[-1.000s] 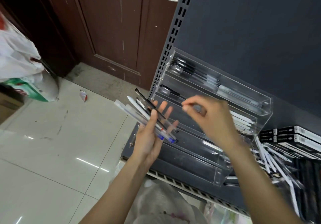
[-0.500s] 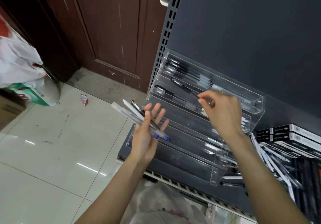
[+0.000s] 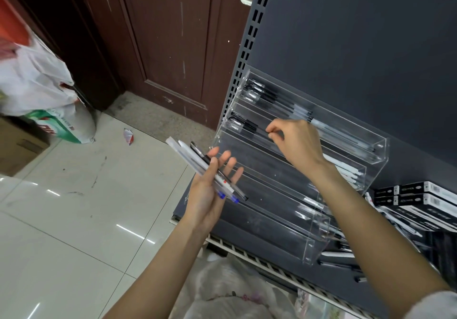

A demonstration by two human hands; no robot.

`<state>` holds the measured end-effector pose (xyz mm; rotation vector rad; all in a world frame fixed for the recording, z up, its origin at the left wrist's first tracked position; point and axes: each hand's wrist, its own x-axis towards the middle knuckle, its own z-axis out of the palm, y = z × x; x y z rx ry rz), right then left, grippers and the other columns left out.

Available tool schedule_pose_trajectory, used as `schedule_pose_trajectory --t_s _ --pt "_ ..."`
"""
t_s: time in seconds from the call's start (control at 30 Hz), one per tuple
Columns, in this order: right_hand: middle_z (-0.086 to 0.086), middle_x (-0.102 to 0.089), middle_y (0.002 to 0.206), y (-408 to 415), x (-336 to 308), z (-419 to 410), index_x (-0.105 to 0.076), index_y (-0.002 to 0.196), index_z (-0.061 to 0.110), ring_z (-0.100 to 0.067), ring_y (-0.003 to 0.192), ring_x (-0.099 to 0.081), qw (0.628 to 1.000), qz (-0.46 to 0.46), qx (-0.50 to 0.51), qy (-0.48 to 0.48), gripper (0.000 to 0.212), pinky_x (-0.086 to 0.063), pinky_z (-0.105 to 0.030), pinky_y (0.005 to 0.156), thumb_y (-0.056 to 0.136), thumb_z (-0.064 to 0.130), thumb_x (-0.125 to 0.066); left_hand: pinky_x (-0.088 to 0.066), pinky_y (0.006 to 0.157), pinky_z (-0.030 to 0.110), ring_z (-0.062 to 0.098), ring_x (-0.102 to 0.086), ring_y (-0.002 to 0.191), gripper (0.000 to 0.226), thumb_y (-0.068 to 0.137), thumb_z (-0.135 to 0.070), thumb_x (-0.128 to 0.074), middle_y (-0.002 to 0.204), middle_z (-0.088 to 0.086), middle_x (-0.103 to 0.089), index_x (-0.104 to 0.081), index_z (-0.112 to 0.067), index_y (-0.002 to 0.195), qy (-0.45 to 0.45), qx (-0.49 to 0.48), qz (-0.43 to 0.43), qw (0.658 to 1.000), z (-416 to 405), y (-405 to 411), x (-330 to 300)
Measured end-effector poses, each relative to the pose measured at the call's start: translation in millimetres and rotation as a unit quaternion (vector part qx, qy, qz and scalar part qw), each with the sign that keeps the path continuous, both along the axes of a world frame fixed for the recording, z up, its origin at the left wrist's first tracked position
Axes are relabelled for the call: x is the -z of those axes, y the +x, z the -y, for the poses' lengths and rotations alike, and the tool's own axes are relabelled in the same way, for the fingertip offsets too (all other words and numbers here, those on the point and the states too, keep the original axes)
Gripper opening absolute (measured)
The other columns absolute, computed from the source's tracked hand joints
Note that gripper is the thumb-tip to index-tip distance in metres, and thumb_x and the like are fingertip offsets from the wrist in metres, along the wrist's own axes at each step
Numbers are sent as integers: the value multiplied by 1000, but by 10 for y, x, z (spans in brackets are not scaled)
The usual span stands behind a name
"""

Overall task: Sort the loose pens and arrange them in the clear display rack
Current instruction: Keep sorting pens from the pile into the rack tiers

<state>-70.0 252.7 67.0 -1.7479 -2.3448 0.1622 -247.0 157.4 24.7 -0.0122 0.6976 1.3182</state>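
I see the right hand [image 3: 295, 143] pinching a black pen [image 3: 249, 127] into the rack's [image 3: 346, 170] second tier while the left hand [image 3: 210, 187], fingers splayed, barely thumb-clamps the pen bundle [image 3: 205, 170], so any tilt could spill them onto the floor [image 3: 74, 207].

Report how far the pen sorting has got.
Done: the clear display rack already has pens lying in its top tiers. In hand: the right hand pinches a black pen at the second tier, while the left hand holds a bundle of pens. Left: that bundle, the loose pens beside the rack, and the lower tiers, which look mostly unfilled.
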Motion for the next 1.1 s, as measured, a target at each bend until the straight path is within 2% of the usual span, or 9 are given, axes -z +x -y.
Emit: schedule_pose_trajectory --t_s 0.17,0.23,0.33,0.43,0.7,0.83,0.93,1.0,1.1 --pt "-1 -74 87 -42 -83 75 -72 96 13 -14 72 -68 999 -18 -5 36 12 -43 -17 58 89 15 -62 -57 83 40 17 -70 92 24 101 -14 -36 97 4 -73 -58 -15 107 3 4 -12 1000 -16 34 -49" --pt "2 -73 84 -158 -199 240 -72 95 12 0 64 -61 994 -90 -19 53 11 -40 -8 54 88 13 -64 -56 86 40 17 -68 100 25 101 -16 -34 105 3 -72 -58 -16 109 17 4 -18 1000 -41 55 -80" --pt "10 -71 82 -354 -293 582 -70 95 17 15 52 -50 986 -158 -39 -34 13 -36 -4 50 86 25 -67 -52 92 42 19 -62 112 25 97 -18 -38 116 2 -68 -56 -16 113 37 3 -16 999 -61 98 -139" --pt "13 -70 85 -470 -251 789 -67 100 21 25 60 -47 983 -147 -40 -107 20 -35 -2 51 85 34 -66 -55 85 37 21 -60 115 30 86 -19 -44 118 5 -68 -57 -14 113 56 -6 20 998 -64 139 -198" --pt "12 -66 79 -427 -235 786 -68 100 17 9 53 -53 949 -261 -8 -175 16 -39 -8 53 84 20 -69 -45 102 44 21 -55 123 39 88 -22 -44 123 4 -65 -53 -16 125 97 19 -10 995 -35 201 -239" --pt "14 -66 79 -199 -301 682 -68 98 17 5 50 -52 972 -213 44 -93 13 -37 -7 47 86 21 -67 -52 93 40 19 -59 117 42 92 -25 -42 124 2 -64 -49 -18 132 84 31 -37 995 -38 168 -198" --pt "7 -72 81 66 -380 481 -70 95 16 4 54 -56 993 -83 75 29 11 -39 -9 48 86 22 -68 -54 89 37 16 -68 97 32 99 -20 -37 99 1 -72 -55 -18 126 53 26 -24 998 -31 111 -135" --pt "1 -74 81 144 -385 352 -70 93 15 -14 59 -65 994 -15 76 73 9 -45 -21 50 86 21 -67 -55 87 34 12 -68 83 29 100 -17 -38 84 -1 -68 -58 -17 120 42 20 -12 999 -30 93 -109" --pt "-3 -70 70 92 -298 231 -66 85 12 -23 53 -63 990 65 40 119 5 -35 -20 47 85 17 -68 -56 83 32 10 -66 76 27 99 -11 -39 79 -1 -65 -59 -15 117 40 21 -11 999 -39 98 -102"
